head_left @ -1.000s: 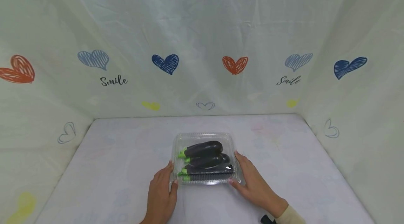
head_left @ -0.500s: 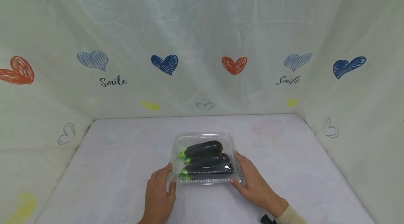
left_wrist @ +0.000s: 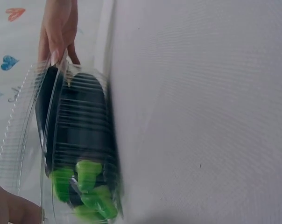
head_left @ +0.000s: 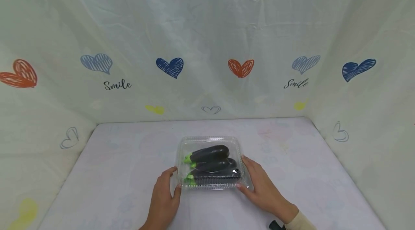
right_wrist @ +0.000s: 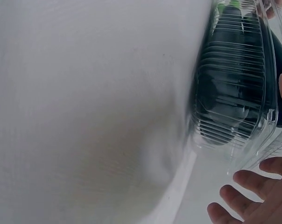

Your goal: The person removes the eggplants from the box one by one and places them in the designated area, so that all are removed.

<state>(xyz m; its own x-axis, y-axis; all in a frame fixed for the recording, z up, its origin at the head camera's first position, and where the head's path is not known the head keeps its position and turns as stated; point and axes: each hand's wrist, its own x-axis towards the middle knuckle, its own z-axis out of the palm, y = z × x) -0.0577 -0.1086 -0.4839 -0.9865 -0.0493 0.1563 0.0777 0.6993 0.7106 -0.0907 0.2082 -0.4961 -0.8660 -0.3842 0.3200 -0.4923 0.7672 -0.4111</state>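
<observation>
A clear plastic clamshell box (head_left: 210,140) with its lid down stands on the table. Several dark eggplants (head_left: 210,153) with green stem ends (left_wrist: 88,175) lie inside it. My left hand (head_left: 163,195) is at the box's left side, thumb and forefinger apart, their tips at its edge. At the right side, my right hand (head_left: 264,188) touches the box, its thumb near the front corner and forefinger further back. The right wrist view shows that hand's fingers (right_wrist: 250,184) spread and fairly straight. Only part of the left hand shows in the left wrist view.
A white cloth covers the table (head_left: 123,165). Pale curtain walls (head_left: 207,25) printed with hearts and the word "Smile" enclose its back and sides. A small black object (head_left: 276,225) shows beside the right sleeve (head_left: 301,221).
My left hand's fingers have shifted slightly left and spread a little from the box. The box and my right hand stay nearly in place.
</observation>
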